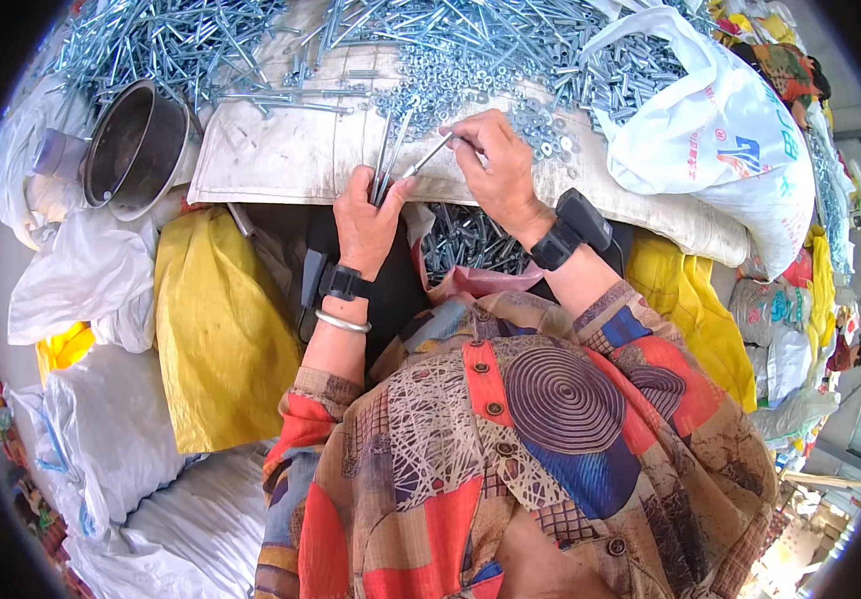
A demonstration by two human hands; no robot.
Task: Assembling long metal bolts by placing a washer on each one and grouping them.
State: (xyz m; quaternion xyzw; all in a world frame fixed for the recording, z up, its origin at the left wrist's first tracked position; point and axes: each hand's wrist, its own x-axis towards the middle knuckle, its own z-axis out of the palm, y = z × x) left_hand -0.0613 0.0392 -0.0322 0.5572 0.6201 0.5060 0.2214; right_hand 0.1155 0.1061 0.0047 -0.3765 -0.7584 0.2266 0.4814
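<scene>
At upper centre, the left hand (366,225) grips rods (401,141); the right hand (503,170) pinches a slanted rod (430,157), its lower end by the left hand. Best steady that end, guiding the top lightly.

Left grip (365,222) holding rods (397,150), right grip (500,168) pinching another (431,155)
</scene>
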